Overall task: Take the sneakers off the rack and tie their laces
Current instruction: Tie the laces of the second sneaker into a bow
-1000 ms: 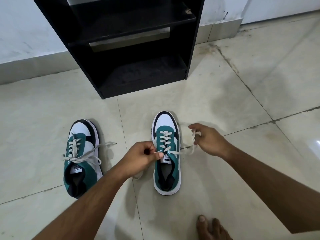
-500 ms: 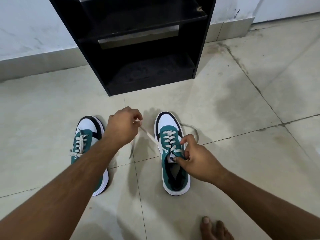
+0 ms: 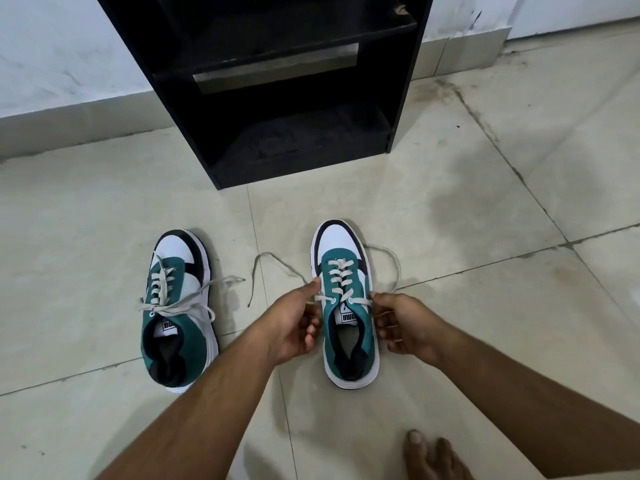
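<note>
Pinching laces (image 3: 341, 287), both hands' grip

Two green-and-white lace-up sneakers stand side by side on the pale tiled floor (image 3: 450, 220), toes toward the black wooden shelf rack (image 3: 277, 98) behind them. The left sneaker (image 3: 178, 306) is well apart from the right sneaker (image 3: 348, 306). The left hand (image 3: 294, 323) and right hand (image 3: 405, 323) flank the right sneaker. A bare foot (image 3: 433, 459) lies nearest, right.
</note>
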